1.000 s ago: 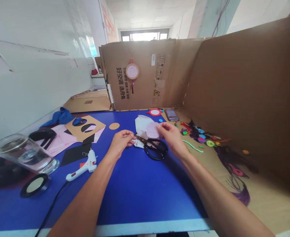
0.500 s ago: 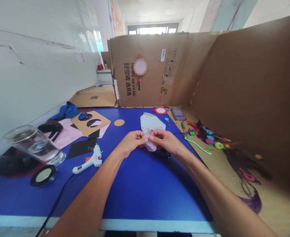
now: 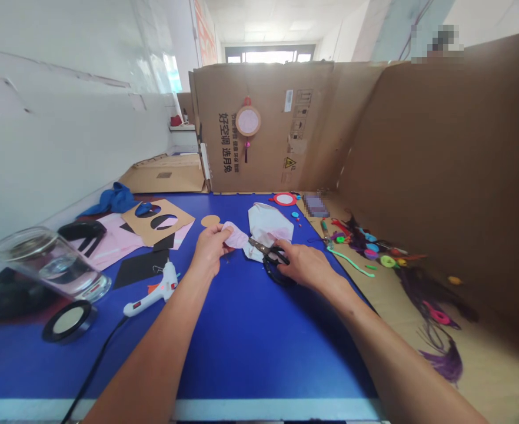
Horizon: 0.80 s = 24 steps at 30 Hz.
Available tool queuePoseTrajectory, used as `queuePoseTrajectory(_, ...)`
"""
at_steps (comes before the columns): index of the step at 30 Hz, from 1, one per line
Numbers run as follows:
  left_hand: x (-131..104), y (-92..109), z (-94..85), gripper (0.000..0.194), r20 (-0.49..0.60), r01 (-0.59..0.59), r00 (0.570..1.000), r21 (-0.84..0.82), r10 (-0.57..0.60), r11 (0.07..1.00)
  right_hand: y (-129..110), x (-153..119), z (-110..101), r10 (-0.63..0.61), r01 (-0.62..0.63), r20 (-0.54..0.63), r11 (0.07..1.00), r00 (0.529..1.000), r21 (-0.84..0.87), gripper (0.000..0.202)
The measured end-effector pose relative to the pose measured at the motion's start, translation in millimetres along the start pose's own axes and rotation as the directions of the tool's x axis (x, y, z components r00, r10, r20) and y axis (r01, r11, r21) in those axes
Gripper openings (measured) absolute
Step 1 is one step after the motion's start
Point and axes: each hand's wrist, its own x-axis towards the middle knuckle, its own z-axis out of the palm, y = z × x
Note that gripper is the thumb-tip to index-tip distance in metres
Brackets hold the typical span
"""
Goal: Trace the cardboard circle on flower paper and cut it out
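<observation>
Pinched in my left hand (image 3: pixel 213 247) is a small pale pink rounded piece (image 3: pixel 235 237), thin like cloth or paper. My right hand (image 3: pixel 306 264) has its fingers on the black handles of a pair of scissors (image 3: pixel 272 253), whose blades point left toward the pink piece. Under and behind the scissors lies a white many-sided sheet (image 3: pixel 266 217) with some pale pink material on it. A tan disc (image 3: pixel 210 221) rests on the table just beyond my left hand.
At left are a white glue gun (image 3: pixel 153 294), a glass of water (image 3: pixel 60 265), its lid (image 3: pixel 67 321), black sheets (image 3: pixel 140 268) and tan card with holes (image 3: pixel 162 235). Beads and purple tassels (image 3: pixel 445 359) lie at right. Cardboard walls (image 3: pixel 268 129) stand behind and right.
My hands have moved apart. The left carries the pink piece leftward, while the right has let go of it and come down onto the scissors. The view has shifted slightly.
</observation>
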Motion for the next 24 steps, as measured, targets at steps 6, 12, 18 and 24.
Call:
queuePoseTrajectory(6, 3.5, 4.5, -2.9, 0.024, -0.1, 0.015, 0.995, -0.108, -0.026, 0.994, -7.9, -1.0, 1.1, -0.041, 0.047, -0.038, 0.985, 0.998, 0.164, 0.048)
queuePoseTrajectory(12, 6.5, 7.4, -4.2, 0.016, -0.153, 0.041, 0.986, -0.184, -0.07, 0.982, -8.6, 8.6, 6.8, -0.014, 0.025, -0.025, 0.85, 1.0, 0.526, 0.044)
queuePoseTrajectory(18, 7.8, 10.2, -4.2, 0.01, -0.163, 0.057, 0.982, -0.213, -0.093, 0.975, -18.7, 11.2, 4.6, -0.046, 0.008, 0.033, 0.689, 0.998, 0.725, 0.06)
queuePoseTrajectory(24, 11.4, 7.8, -8.3, 0.016, -0.183, 0.025, 0.981, -0.228, -0.068, 0.973, -5.0, 10.2, -7.9, 0.019, 0.022, -0.063, 0.806, 0.998, 0.591, 0.059)
